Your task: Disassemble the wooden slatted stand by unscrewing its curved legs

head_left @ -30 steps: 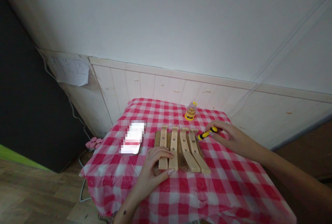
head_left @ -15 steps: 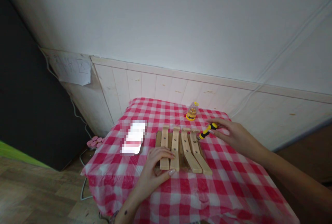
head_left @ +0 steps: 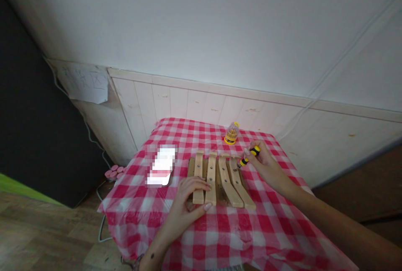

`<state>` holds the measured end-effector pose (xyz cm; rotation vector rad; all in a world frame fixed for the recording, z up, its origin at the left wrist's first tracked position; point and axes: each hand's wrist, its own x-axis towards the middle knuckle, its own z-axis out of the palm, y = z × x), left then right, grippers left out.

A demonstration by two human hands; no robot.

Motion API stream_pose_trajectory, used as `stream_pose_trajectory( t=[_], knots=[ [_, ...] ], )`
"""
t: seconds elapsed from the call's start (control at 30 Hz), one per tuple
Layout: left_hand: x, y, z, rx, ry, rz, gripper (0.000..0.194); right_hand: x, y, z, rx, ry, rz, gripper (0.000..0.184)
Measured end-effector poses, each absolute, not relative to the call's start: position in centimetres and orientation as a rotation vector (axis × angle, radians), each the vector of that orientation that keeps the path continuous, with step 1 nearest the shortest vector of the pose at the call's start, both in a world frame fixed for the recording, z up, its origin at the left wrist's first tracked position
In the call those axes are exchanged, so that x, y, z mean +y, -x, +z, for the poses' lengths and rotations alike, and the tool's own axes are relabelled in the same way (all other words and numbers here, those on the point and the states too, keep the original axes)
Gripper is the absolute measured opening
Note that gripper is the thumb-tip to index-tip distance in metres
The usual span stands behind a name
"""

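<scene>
A wooden piece with several pale slats (head_left: pixel 211 179), some curved, lies on the checked cloth; dark screw heads show along the slats. My left hand (head_left: pixel 188 197) grips its left front part, fingers over the two left slats and thumb at their near ends. In my right hand (head_left: pixel 263 163) is a yellow and black screwdriver (head_left: pixel 243 162), held tilted by the handle. The tip of the screwdriver meets the rightmost slat near its upper screw; the exact contact is too small to make out. Behind the slats stands a clear, yellow-based bit holder (head_left: pixel 231 133).
A phone (head_left: pixel 162 165) with a bright, blurred screen lies left of the slats. The red and white checked tablecloth (head_left: pixel 220 237) covers the table, which stands against a white panelled wall (head_left: pixel 179 99). Pink round objects (head_left: pixel 114 171) and a cable are beside the table on the left.
My right hand has shifted, its fingers now closer around the screwdriver handle, and the forearm has come lower and nearer. My left hand stays on the slats.
</scene>
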<state>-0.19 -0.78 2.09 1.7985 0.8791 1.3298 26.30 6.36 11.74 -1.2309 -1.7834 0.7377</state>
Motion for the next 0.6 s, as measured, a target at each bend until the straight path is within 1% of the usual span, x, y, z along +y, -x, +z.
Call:
stream_pose_trajectory(
  t=[0.07,0.13,0.27,0.33,0.4,0.53,0.6],
  knots=[
    [-0.8,0.2,2.0,0.879,-1.797,1.334,0.018,6.6,-25.9,11.8,-1.767,1.215,0.703,0.035],
    [-0.8,0.1,1.9,0.876,-1.798,1.341,0.019,6.7,-25.7,12.4,-1.842,1.240,0.599,0.031],
    [-0.8,0.1,1.7,0.869,-1.797,1.359,0.019,6.4,-26.4,14.4,-2.163,1.484,0.143,0.031],
    [-0.8,0.1,1.7,0.865,-1.794,1.362,0.019,6.4,-27.2,15.3,-2.325,1.581,-0.026,0.030],
    [-0.7,0.1,1.7,0.865,-1.790,1.358,0.020,6.4,-27.8,15.8,-2.424,1.552,-0.019,0.027],
    [-0.7,0.1,1.7,0.862,-1.789,1.351,0.021,6.2,-28.8,16.8,-2.518,1.332,0.220,0.025],
    [-0.7,0.1,1.7,0.860,-1.794,1.347,0.021,6.0,-29.0,17.4,-2.555,1.268,0.286,0.026]
  ],
)
